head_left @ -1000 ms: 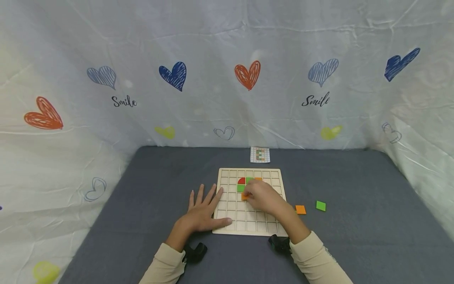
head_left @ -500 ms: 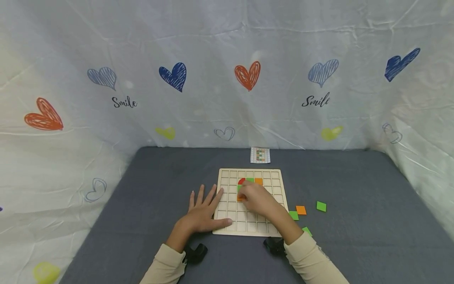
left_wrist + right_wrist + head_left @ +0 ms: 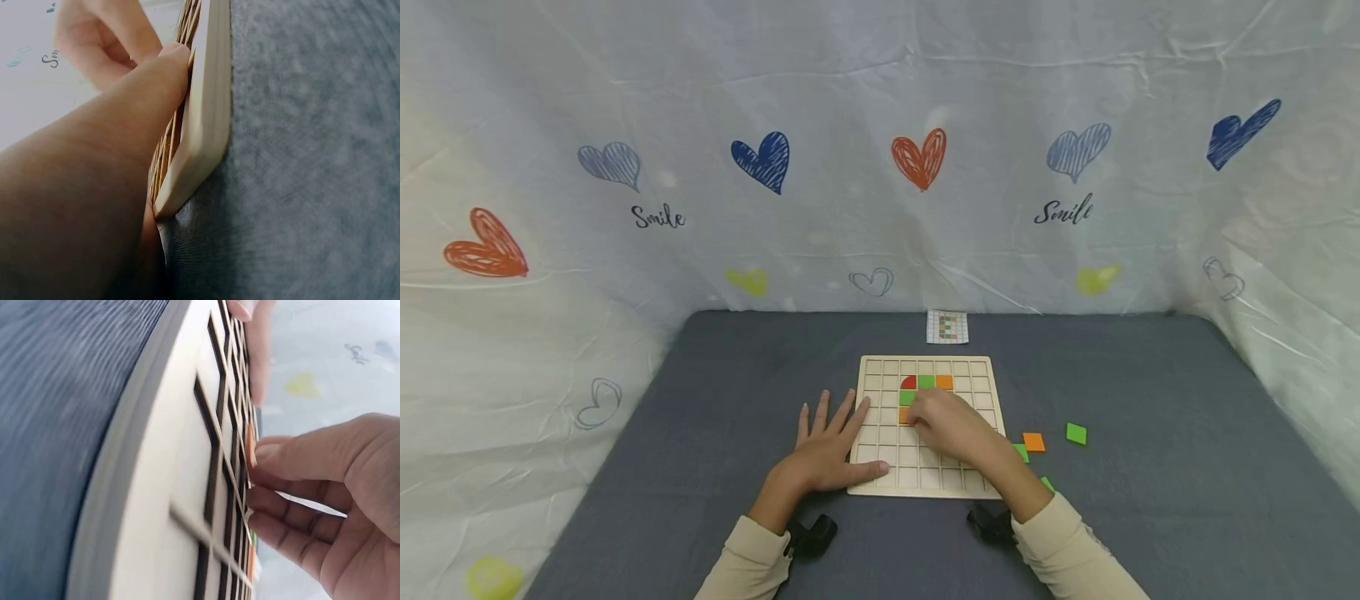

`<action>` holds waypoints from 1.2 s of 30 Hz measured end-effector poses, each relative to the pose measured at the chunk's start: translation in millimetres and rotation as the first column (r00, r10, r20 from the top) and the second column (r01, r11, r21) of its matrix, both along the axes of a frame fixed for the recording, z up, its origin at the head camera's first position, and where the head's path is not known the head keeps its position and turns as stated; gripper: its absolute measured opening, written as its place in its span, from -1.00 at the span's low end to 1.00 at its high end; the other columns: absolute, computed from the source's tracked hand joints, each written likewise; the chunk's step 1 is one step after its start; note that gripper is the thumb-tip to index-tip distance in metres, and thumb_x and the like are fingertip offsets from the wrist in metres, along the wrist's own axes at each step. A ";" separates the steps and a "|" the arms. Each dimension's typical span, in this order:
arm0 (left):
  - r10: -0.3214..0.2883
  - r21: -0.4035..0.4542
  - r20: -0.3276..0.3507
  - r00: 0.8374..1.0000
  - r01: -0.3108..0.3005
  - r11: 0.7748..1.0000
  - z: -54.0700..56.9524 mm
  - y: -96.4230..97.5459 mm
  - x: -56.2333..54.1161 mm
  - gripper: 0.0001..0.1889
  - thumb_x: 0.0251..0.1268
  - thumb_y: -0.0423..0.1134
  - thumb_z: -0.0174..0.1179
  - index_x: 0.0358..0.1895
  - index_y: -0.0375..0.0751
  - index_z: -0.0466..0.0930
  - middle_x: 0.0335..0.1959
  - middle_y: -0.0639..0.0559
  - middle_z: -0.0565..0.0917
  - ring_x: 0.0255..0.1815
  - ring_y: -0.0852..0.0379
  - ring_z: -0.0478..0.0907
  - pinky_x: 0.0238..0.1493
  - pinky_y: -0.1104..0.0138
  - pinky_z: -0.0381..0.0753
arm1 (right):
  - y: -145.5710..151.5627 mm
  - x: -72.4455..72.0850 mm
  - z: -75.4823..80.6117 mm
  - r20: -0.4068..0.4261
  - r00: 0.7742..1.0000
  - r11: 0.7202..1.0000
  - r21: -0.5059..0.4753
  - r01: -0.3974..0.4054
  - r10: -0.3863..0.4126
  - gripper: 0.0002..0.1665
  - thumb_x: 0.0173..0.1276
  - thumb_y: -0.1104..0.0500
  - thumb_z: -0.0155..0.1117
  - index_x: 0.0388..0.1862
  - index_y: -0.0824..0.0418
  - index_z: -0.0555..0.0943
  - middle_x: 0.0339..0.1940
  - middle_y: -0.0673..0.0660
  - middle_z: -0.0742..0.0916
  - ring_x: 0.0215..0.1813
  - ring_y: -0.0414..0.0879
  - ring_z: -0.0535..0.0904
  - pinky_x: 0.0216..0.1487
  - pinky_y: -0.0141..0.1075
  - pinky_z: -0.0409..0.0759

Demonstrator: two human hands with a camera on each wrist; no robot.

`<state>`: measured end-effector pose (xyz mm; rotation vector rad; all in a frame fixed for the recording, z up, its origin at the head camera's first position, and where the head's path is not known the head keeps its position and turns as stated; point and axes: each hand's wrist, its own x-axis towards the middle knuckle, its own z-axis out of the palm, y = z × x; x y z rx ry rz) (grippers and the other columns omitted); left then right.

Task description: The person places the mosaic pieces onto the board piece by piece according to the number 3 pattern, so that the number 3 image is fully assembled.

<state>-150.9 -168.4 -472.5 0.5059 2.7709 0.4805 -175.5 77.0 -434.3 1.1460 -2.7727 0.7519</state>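
So the orange tile (image 3: 905, 415) is lying in a cell of the wooden grid board (image 3: 928, 481), a bit left of center, right at the right hand's (image 3: 953, 425) fingertips. That hand's grip is bent down, thumb tip at the tile in the right wrist view, but can't tell if it's actually pinching it. Just beyond sits a green tile (image 3: 907, 398), then a far row: red rounded tile (image 3: 908, 382), second green tile (image 3: 926, 382) and far orange tile (image 3: 943, 382), left to right. The left hand (image 3: 827, 458) has its grip spread wide, thumb over the board's near left part, index tip over the left edge. Off to the right on the gray worktop (image 3: 760, 358) are a loose orange tile (image 3: 1033, 442) and a loose green tile (image 3: 1077, 433), plus two half-hidden green pieces (image 3: 1048, 483) by the right forearm. Patterned card's (image 3: 947, 327) past the far edge, then a white heart-print sheet (image 3: 842, 192).
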 end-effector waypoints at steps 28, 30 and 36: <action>0.004 0.017 0.012 1.000 -0.004 1.000 1.9 -0.7 1.3 0.15 0.08 0.68 -0.07 0.65 0.20 -0.27 0.64 0.11 -0.34 0.57 -0.13 -0.64 0.38 -0.19 -0.68 | 200.0 9.4 14.0 0.271 0.890 0.920 0.243 0.307 -0.368 -0.69 -0.01 0.36 0.54 -0.26 0.30 0.64 -0.33 0.10 0.58 -0.29 0.01 0.48 -0.27 -0.02 0.53; 0.004 0.021 0.013 1.000 -0.004 1.000 2.8 -1.2 1.1 0.15 0.09 0.67 -0.06 0.65 0.20 -0.27 0.65 0.10 -0.34 0.57 -0.13 -0.64 0.38 -0.19 -0.69 | 201.8 8.0 14.4 0.270 0.887 0.918 0.243 0.313 -0.374 -0.73 0.01 0.36 0.53 -0.30 0.29 0.63 -0.35 0.10 0.59 -0.31 0.01 0.49 -0.29 -0.03 0.53; -0.001 0.027 0.028 1.000 0.000 1.000 5.0 -0.6 1.3 0.15 0.09 0.67 -0.06 0.65 0.20 -0.28 0.64 0.10 -0.34 0.57 -0.13 -0.65 0.37 -0.19 -0.70 | 197.2 7.8 15.8 0.292 0.876 0.915 0.244 0.321 -0.385 -0.82 0.08 0.31 0.49 -0.35 0.29 0.64 -0.37 0.07 0.62 -0.36 -0.06 0.47 -0.34 -0.10 0.52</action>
